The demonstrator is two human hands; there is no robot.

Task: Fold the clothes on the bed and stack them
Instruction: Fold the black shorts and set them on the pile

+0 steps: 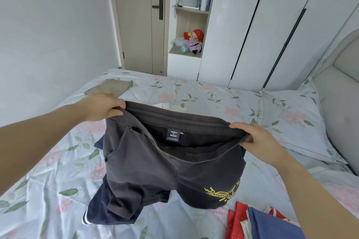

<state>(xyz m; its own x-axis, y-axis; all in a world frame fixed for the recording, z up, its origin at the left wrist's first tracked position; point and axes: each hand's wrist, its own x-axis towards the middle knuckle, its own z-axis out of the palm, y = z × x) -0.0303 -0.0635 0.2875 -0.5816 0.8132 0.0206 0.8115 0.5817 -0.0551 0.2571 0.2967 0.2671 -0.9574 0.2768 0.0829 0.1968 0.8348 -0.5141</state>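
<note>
One label, and you can hardly read it.
Inside the waistband of the dark shorts (155, 170) you see a black tag (173, 134) with white print. Only an "×" near its top is legible; the rest is too small. The yellow print (223, 193) on the leg shows no letters you can make out.

This is a bedroom in a home. A wide bed (194, 93) covered in a pale blue sheet (48, 170) printed with pink flowers and green leaves fills the foreground, with a matching floral pillow (291, 118) lying against a grey padded headboard (342, 87). Behind stand a tall white wardrobe (272, 25) with long dark handles, a beige wooden door (136, 25) with a black lever handle (159, 8), and an open wooden shelf niche (191, 19) holding colourful plush toys (194, 41)
</note>
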